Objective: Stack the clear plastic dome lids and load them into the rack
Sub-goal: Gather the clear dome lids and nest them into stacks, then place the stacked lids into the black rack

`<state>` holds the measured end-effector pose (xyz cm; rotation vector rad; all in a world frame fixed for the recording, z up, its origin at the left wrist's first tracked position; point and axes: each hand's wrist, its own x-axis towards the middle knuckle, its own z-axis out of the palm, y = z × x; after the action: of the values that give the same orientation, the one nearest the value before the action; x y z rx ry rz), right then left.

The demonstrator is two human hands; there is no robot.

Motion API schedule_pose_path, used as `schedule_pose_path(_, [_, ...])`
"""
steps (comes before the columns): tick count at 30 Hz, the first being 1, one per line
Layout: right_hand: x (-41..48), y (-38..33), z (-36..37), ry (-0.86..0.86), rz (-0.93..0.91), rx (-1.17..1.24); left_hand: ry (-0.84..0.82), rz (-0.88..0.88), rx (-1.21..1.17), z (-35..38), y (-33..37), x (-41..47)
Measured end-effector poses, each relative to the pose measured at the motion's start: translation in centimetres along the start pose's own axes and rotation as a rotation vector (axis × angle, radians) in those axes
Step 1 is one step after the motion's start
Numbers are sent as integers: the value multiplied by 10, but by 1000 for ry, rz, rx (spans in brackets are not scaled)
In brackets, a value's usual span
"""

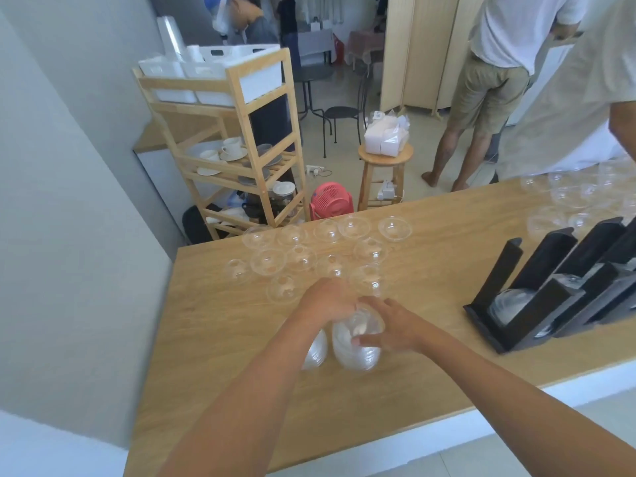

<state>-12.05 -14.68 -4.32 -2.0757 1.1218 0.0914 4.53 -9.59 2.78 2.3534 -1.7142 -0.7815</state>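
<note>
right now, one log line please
right hand: grips lid stack | left hand: at its top | rack: holds lids | loose lids: on counter

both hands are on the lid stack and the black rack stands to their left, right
No. The head view shows the black rack to their right, not their left. The left hand and right hand are indeed on the lid stack.
</note>
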Motion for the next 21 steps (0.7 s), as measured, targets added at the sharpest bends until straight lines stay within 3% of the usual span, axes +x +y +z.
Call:
schedule_pose_path(7, [5,14,9,41,-6,-65,-312,-65,167,10,19,19])
schedule_pose_path(15, [6,54,-30,5,46,5,-309,-180,-267,35,48,26])
schedule_pose_path(21, [-10,73,-53,-139,277,600,-368,-359,-701,55,63,29])
